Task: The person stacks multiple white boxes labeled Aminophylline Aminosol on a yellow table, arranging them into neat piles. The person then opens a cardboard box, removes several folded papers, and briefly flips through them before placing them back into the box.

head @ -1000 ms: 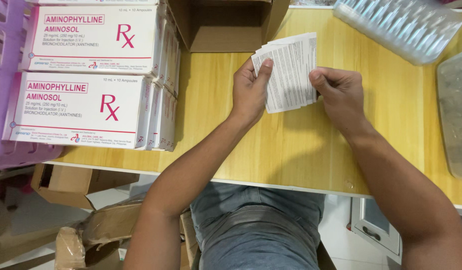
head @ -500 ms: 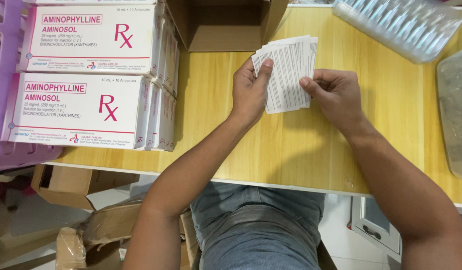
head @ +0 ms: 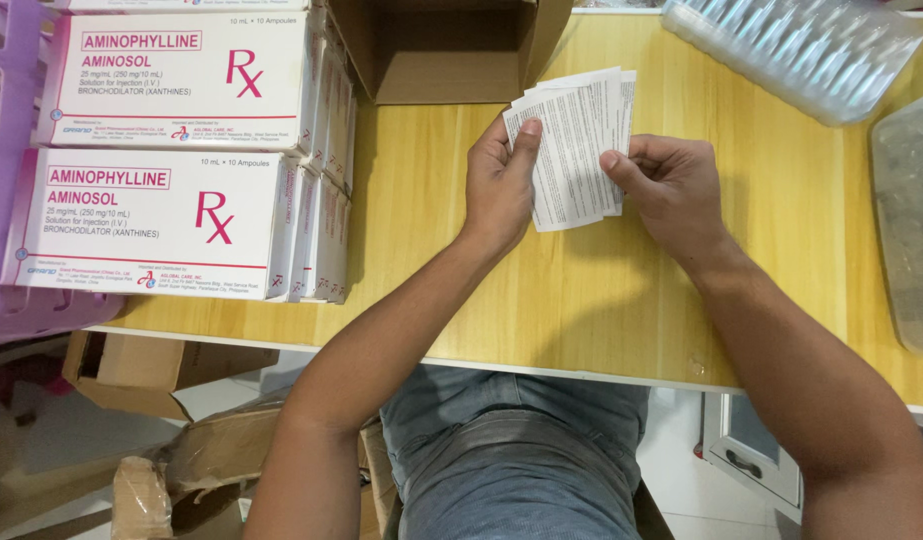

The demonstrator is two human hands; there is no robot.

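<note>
Together, hands fan printed leaflets (above wooden table).

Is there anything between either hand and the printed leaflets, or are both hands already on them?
Nothing visible stands between them. The left hand grips the fanned stack of leaflets with its thumb across the front, and the right hand touches the stack's right edge with its fingertips, above the wooden table.

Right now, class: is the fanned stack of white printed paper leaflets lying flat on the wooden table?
No, both hands, left hand and right hand, hold the leaflets up.
</note>
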